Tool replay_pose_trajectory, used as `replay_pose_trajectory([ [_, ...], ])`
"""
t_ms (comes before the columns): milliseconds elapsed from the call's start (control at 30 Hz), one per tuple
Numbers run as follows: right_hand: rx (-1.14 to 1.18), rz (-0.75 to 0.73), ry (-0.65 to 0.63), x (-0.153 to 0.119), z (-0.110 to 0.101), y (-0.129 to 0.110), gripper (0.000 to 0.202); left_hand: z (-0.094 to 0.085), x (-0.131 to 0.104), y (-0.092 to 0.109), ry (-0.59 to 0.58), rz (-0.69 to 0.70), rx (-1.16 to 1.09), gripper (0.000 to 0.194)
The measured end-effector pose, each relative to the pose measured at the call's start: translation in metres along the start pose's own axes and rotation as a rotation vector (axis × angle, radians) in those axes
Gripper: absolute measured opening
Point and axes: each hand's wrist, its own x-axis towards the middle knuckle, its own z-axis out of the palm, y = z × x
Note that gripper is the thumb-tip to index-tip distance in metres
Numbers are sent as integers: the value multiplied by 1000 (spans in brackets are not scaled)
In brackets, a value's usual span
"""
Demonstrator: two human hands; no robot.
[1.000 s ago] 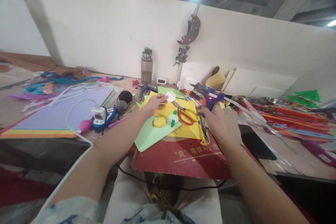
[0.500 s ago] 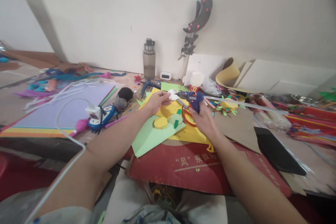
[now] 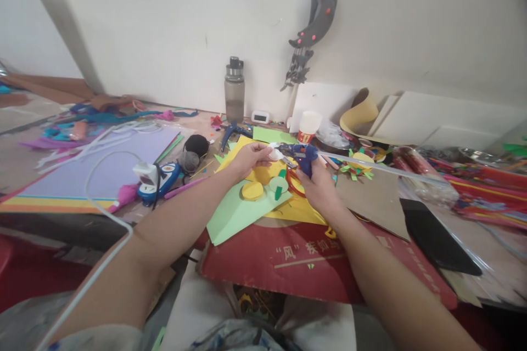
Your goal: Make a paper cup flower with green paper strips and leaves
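Observation:
My right hand [image 3: 316, 180] is wrapped round a blue hot glue gun [image 3: 304, 158], with a long clear glue stick [image 3: 382, 167] sticking out of its back to the right. My left hand [image 3: 254, 158] pinches a small white piece [image 3: 276, 153] close to the gun's nozzle; whether the two touch I cannot tell. Below the hands, a yellow paper disc [image 3: 252, 191] and a pale green disc with a dark green strip [image 3: 279, 186] lie on a light green sheet [image 3: 230, 218]. Orange-handled scissors [image 3: 295, 184] rest partly behind my right hand.
A red board [image 3: 263, 263] lies under the paper at the front edge. A water bottle [image 3: 234, 90] and a paper cup [image 3: 308, 126] stand at the back. To the left is a blue power strip [image 3: 162, 184] with a cable; to the right, a black flat object [image 3: 438, 236].
The white piece in my left hand has turned slightly and shifted a little to the right. My right hand holds the glue gun almost still. The view has shifted slightly.

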Motion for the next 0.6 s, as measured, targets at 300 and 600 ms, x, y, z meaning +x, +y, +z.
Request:
replay_pose_trajectory([
  [300, -15, 7, 8, -4, 2, 0, 48, -3, 1, 0, 13, 14, -28, 32],
  [600, -15, 26, 32, -5, 2, 1, 51, -2, 2, 2, 17, 10, -21, 34],
])
